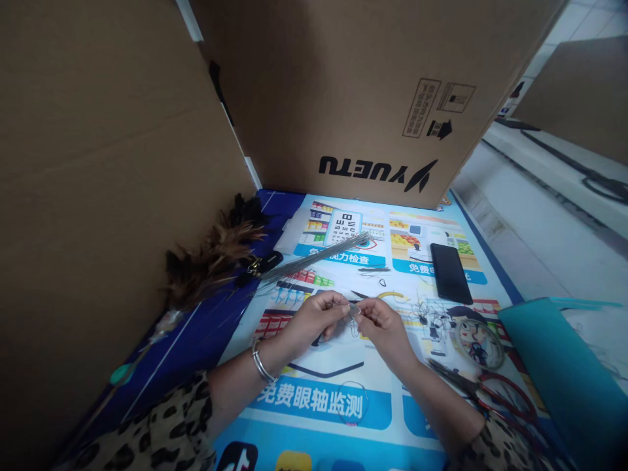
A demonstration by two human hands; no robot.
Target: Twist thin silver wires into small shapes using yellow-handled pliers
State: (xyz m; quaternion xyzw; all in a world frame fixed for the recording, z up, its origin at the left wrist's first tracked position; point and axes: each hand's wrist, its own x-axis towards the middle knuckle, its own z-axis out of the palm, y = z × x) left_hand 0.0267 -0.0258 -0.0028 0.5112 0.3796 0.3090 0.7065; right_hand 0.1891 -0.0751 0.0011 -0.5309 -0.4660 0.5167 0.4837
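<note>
My left hand and my right hand meet over the printed table cover, both with fingertips pinched together. Between them is a thin bent wire, gripped from both sides; its exact shape is partly covered by the fingers. Just beyond the hands lies a tool with a yellow handle, partly hidden. A thin wire ring rests on the cover nearer to me. Farther off, a bundle of straight grey wires lies slantwise, with a few short pieces beside it.
Scissors with red handles and a round clear dish lie at right, near a black phone and a teal folder-like item. A feather duster lies left. Cardboard panels wall the back and left.
</note>
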